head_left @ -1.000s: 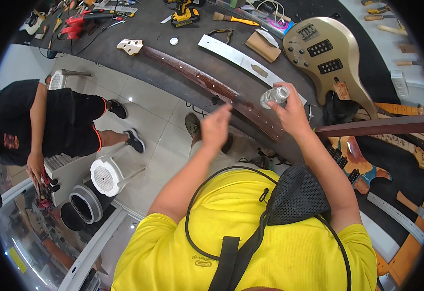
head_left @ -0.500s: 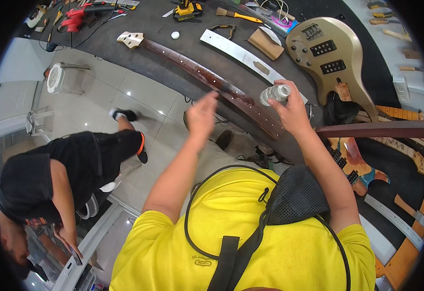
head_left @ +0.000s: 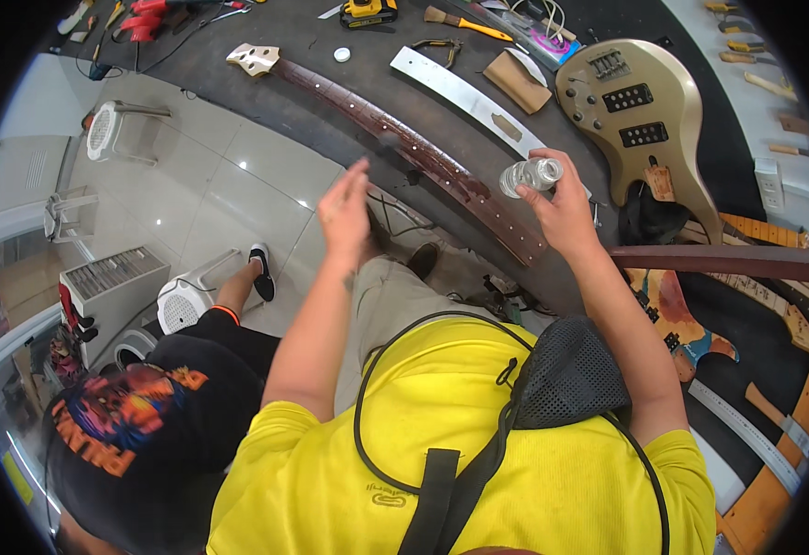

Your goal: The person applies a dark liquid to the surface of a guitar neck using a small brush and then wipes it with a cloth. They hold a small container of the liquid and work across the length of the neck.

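A bass guitar neck [head_left: 367, 117] lies slantwise along the near edge of the bench, its pale headstock [head_left: 254, 59] at the far left. The dark, dotted fingerboard has wet, shiny patches. My right hand [head_left: 562, 199] grips a small clear glass bottle [head_left: 522, 176], tilted and uncapped, above the neck's right part. My left hand [head_left: 343, 211] is in the air on the near side of the neck, off the bench edge, fingers stretched out and slightly blurred. Nothing shows in it. A white cap [head_left: 342, 55] lies beyond the neck.
Beyond the neck lie a pale metal straightedge [head_left: 465, 102], sandpaper [head_left: 516, 80], pliers [head_left: 441, 50], a brush [head_left: 467, 22] and a yellow drill [head_left: 368, 12]. A gold bass body [head_left: 634, 120] stands at the right. A person in black [head_left: 146, 435] is close on my left.
My left hand has moved left, away from the fingerboard. The bottle stays in my right hand, almost unmoved. The person on the left has come nearer to me.
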`<move>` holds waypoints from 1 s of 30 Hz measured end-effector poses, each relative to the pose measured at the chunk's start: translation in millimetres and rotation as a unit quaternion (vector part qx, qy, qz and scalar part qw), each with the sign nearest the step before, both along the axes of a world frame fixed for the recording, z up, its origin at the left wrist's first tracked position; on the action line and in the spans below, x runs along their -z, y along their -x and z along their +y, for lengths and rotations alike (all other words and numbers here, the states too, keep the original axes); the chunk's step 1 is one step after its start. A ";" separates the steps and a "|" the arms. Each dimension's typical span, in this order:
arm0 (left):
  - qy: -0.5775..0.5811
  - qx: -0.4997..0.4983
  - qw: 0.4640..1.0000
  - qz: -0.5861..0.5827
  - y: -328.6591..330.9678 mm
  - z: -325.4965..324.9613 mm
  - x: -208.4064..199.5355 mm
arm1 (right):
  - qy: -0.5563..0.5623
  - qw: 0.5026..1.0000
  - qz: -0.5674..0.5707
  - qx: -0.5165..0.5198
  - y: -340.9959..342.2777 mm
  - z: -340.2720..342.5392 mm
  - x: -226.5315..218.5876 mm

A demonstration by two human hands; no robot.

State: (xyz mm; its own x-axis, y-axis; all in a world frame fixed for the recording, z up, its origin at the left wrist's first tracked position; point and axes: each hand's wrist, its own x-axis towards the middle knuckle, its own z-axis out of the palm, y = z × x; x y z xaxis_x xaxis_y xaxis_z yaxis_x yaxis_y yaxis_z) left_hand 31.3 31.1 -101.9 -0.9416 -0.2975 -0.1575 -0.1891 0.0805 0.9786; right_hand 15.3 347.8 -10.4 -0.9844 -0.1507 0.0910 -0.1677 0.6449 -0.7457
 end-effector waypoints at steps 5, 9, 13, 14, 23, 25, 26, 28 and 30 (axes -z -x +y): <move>-0.106 0.037 0.994 -0.008 -42.0 29.8 33.9 | 0.012 1.000 -0.017 -0.001 2.0 -10.8 -1.4; -0.049 0.067 0.996 0.020 -55.5 39.9 39.7 | -0.007 1.000 -0.009 -0.017 3.2 -9.8 -6.3; 0.002 0.000 1.000 0.018 24.2 -28.3 23.4 | 0.007 1.000 -0.009 -0.018 3.5 -9.0 -3.2; 0.002 -0.003 0.999 0.035 34.9 -37.1 24.5 | 0.009 1.000 -0.009 -0.022 3.2 -11.9 -2.6; 0.040 0.086 0.994 0.048 -35.2 34.1 31.8 | 0.003 0.999 -0.032 -0.039 -1.6 -13.4 -6.6; 0.030 0.021 0.999 0.025 9.8 2.4 18.2 | -0.006 0.999 -0.004 -0.040 1.1 -11.6 -12.1; 0.031 0.018 0.999 0.023 26.8 -12.0 17.4 | -0.004 0.999 -0.005 -0.043 1.7 -13.5 -12.3; 0.013 -0.016 0.999 0.045 54.1 -28.1 19.7 | 0.023 0.999 0.003 -0.022 6.9 -12.4 -11.0; 0.053 0.022 0.997 0.045 30.8 14.8 19.5 | 0.039 0.999 0.003 0.001 6.0 -0.9 -4.8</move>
State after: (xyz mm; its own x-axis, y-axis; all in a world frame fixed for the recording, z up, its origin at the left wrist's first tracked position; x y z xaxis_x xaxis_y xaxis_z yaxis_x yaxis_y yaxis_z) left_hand 0.5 46.0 -121.5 -0.9629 -0.2668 -0.0412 -0.0945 0.1901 0.9772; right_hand 9.3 346.9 -5.6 -0.9842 -0.1410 0.1074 -0.1703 0.5857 -0.7925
